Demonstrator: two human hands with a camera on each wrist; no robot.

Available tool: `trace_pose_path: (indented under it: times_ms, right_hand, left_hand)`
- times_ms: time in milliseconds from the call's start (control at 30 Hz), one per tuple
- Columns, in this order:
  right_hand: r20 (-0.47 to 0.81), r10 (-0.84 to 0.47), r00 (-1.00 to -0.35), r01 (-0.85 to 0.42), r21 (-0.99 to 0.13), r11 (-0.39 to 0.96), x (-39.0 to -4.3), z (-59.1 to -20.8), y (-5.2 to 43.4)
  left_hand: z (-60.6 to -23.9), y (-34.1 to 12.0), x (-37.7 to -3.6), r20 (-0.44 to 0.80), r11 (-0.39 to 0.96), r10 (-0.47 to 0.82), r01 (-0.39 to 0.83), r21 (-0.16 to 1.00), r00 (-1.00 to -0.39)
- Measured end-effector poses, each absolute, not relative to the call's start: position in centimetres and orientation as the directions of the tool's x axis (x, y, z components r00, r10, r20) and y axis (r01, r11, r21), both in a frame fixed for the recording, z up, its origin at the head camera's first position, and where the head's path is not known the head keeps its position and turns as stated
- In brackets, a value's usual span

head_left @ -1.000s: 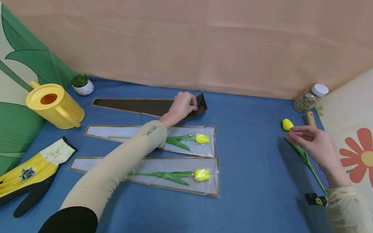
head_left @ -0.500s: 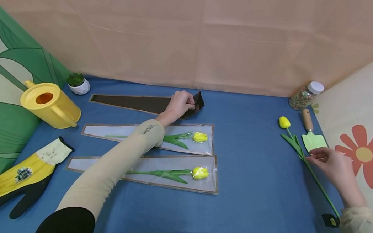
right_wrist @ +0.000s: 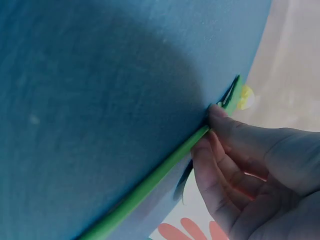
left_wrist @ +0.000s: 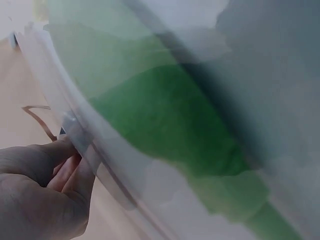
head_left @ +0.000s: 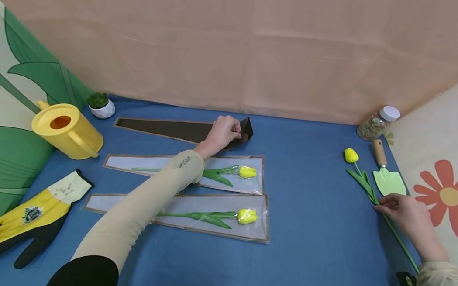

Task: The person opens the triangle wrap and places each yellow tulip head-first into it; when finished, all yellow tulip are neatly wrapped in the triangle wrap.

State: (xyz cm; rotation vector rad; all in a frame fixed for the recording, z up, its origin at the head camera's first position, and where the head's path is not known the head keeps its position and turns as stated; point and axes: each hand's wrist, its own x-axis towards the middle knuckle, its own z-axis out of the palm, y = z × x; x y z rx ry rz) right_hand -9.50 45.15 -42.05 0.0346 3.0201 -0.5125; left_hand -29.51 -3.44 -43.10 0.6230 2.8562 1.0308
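Our right hand (head_left: 403,212) has come down from the flower head and now pinches the tulip (head_left: 362,179) stem near the desk's right edge, while our left hand (head_left: 223,131) keeps pinching the dark sleeve (head_left: 163,128) near the far edge.

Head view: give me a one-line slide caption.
Left hand pinches the dark brown flower sleeve's open end while right hand grips the loose yellow tulip's green stem.

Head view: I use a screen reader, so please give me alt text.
A person's left hand pinches the open end of a dark flower sleeve on a blue table, while the right hand grips a loose yellow tulip's stem.
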Motion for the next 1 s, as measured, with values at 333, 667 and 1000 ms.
trace_pose_path:
  times_ms: [333, 667, 1000]
  right_hand:
    - [-0.147, -0.013, -0.989, 0.037, -0.334, 0.942, -10.1, -41.3, 44.9]
    - [-0.053, 0.043, -0.998, 0.064, -0.514, 0.855, -9.8, -39.6, 42.2]
    - [-0.037, -0.006, -0.999, 0.028, -0.85, 0.526, -11.4, -38.1, 40.7]
  left_hand:
    - [-43.2, -3.5, -29.5, 0.11, 0.704, 0.372, 0.357, 0.614, -0.922]
    - [-43.2, -2.9, -29.3, 0.079, 0.729, 0.354, 0.328, 0.601, -0.932]
    - [-43.3, -3.1, -29.0, 0.074, 0.727, 0.374, 0.342, 0.596, -0.924]
